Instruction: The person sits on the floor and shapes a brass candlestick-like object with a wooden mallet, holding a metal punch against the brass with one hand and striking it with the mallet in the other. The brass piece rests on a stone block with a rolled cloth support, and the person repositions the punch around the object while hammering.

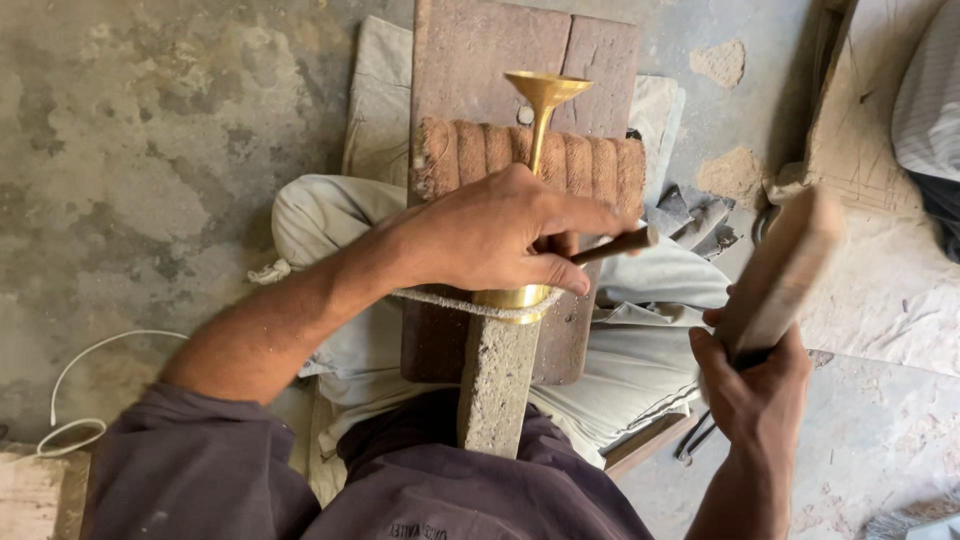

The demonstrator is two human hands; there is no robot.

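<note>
Brass funnel-shaped piece [541, 110] lies on a wooden board [480, 60]; left hand [500, 235] pinches a punch [615, 245], right hand [750, 385] clamps a wooden mallet [785, 265], over concrete floor [150, 150].

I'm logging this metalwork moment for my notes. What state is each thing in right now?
Left hand: closed around a punch, resting on the brass piece.
Punch: gripped, tip hidden under the fingers.
Brass trumpet-shaped piece: lying along the wooden block, flared end away from the person.
Right hand: gripping the wooden mallet.
Wooden mallet: raised, blurred.
Wooden block: flat on cloth.
</note>
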